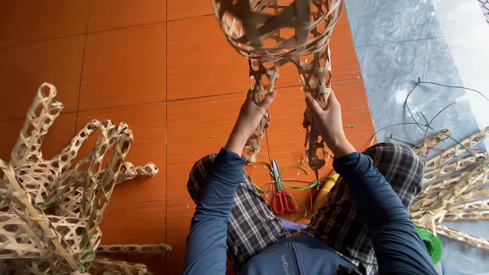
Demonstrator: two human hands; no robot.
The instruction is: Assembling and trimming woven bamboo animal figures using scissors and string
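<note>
I hold up a woven bamboo lattice basket (pixel 277 25) with two long woven legs hanging from it. My left hand (pixel 253 114) grips the left woven leg (pixel 262 81). My right hand (pixel 326 119) grips the right woven leg (pixel 316 76), whose lower end hangs past my wrist. Both arms wear dark blue sleeves, and my knees in plaid trousers spread below. Red-handled scissors (pixel 281 196) lie on the orange tiled floor between my legs, among green plastic strips (pixel 298 186).
A pile of woven bamboo lattice pieces (pixel 56 193) lies at the left. More bamboo lattice strips (pixel 456 173) lie at the right on the grey floor, with thin coloured wires (pixel 428 114) and a green coil (pixel 430 243). A yellow roll (pixel 323 191) sits by my right knee.
</note>
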